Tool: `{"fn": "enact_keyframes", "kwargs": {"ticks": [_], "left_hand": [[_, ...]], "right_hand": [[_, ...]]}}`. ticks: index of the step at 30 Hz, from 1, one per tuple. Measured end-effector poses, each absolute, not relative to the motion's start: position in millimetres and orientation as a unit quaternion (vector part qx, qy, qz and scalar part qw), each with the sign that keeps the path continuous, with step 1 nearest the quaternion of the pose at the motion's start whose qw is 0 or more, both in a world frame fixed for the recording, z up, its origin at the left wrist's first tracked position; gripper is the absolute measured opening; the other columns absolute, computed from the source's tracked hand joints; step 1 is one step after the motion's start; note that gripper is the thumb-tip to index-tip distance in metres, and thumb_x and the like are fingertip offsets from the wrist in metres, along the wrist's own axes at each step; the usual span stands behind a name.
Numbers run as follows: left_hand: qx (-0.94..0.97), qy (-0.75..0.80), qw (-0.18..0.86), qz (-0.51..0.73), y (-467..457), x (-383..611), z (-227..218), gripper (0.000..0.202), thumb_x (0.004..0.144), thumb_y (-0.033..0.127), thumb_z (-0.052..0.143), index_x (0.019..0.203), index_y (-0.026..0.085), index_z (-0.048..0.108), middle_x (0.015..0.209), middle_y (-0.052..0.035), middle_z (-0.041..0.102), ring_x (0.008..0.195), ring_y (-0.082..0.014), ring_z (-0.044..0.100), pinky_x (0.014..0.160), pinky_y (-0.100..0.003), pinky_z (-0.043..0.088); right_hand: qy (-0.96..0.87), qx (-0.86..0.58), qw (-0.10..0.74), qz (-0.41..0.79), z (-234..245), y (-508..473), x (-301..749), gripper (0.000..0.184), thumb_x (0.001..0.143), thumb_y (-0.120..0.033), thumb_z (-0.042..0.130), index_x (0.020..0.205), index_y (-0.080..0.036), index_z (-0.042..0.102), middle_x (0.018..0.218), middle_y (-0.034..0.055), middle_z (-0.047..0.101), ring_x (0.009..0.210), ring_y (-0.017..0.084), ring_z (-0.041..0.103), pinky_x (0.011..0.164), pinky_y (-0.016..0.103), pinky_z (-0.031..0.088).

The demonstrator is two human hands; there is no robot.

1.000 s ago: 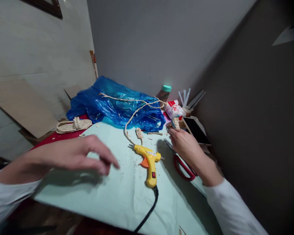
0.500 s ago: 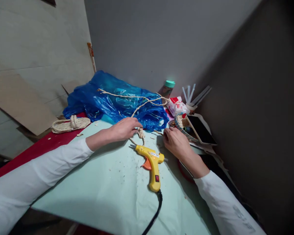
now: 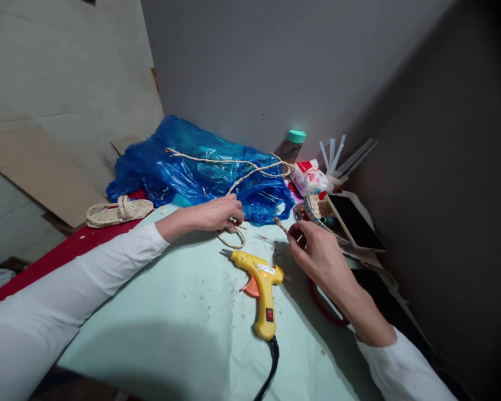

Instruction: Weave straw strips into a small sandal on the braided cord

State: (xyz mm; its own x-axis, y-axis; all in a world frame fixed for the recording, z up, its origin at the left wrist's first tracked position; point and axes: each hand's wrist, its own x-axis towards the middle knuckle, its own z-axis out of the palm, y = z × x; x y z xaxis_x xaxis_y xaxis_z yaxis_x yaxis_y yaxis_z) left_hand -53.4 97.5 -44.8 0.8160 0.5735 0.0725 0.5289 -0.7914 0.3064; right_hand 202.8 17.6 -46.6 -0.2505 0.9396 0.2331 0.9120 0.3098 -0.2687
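Observation:
My left hand (image 3: 227,214) is closed on a beige twisted cord (image 3: 232,244), with a small loop of it hanging below the fingers. From behind that hand the cord runs back over the blue plastic bag (image 3: 183,142) and doubles on itself. My right hand (image 3: 313,242) pinches a short piece of twisted cord (image 3: 280,225), whose end points to the left. In front of both hands a yellow glue gun (image 3: 266,295) with an orange trigger lies on its side, its nozzle close to the loop.
A woven slipper-shaped piece (image 3: 120,211) lies at the left on red cloth. At the right are a basket (image 3: 313,205) with a tablet-like panel (image 3: 357,223) on it, a jar with a green lid (image 3: 296,136), and glue sticks (image 3: 333,153) in a cup. A black cable (image 3: 271,367) trails forward.
My right hand has lifted and moved right, and its short cord piece now shows more clearly. Below my left hand, the cord now hangs as a rounder loop. The view has shifted slightly.

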Motion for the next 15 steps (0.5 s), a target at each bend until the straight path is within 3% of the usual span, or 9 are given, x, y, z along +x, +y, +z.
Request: {"fn": "enact_keyframes", "kwargs": {"ticks": [7, 12, 15], "left_hand": [[0.927, 0.325, 0.142, 0.126, 103, -67, -28, 0.011, 0.084, 0.017, 0.055, 0.087, 0.016, 0.066, 0.079, -0.0042, 0.063, 0.075, -0.017, 0.054, 0.066, -0.026, 0.035], [0.906, 0.336, 0.171, 0.191, 85, -66, 6, 0.026, 0.089, 0.026, 0.053, 0.105, 0.014, 0.069, 0.094, -0.008, 0.071, 0.081, -0.0167, 0.062, 0.07, -0.024, 0.04], [0.882, 0.361, 0.225, 0.202, 63, -61, 25, 0.028, 0.088, 0.028, 0.054, 0.104, 0.013, 0.071, 0.096, -0.0081, 0.073, 0.083, -0.0174, 0.064, 0.07, -0.024, 0.043]], "right_hand": [[-0.776, -0.581, 0.24, 0.06, -40, 12, 202, 0.011, 0.085, -0.022, 0.049, 0.085, -0.016, 0.059, 0.081, 0.0056, 0.061, 0.071, 0.018, 0.056, 0.068, 0.029, 0.039], [-0.755, -0.558, 0.305, 0.161, -26, 2, 197, 0.014, 0.088, -0.029, 0.051, 0.084, -0.018, 0.058, 0.074, 0.0019, 0.06, 0.065, 0.016, 0.052, 0.062, 0.028, 0.039], [-0.741, -0.514, 0.347, 0.259, -16, -7, 193, 0.019, 0.09, -0.036, 0.052, 0.09, -0.018, 0.06, 0.078, 0.0025, 0.061, 0.067, 0.016, 0.053, 0.06, 0.027, 0.041]]}}
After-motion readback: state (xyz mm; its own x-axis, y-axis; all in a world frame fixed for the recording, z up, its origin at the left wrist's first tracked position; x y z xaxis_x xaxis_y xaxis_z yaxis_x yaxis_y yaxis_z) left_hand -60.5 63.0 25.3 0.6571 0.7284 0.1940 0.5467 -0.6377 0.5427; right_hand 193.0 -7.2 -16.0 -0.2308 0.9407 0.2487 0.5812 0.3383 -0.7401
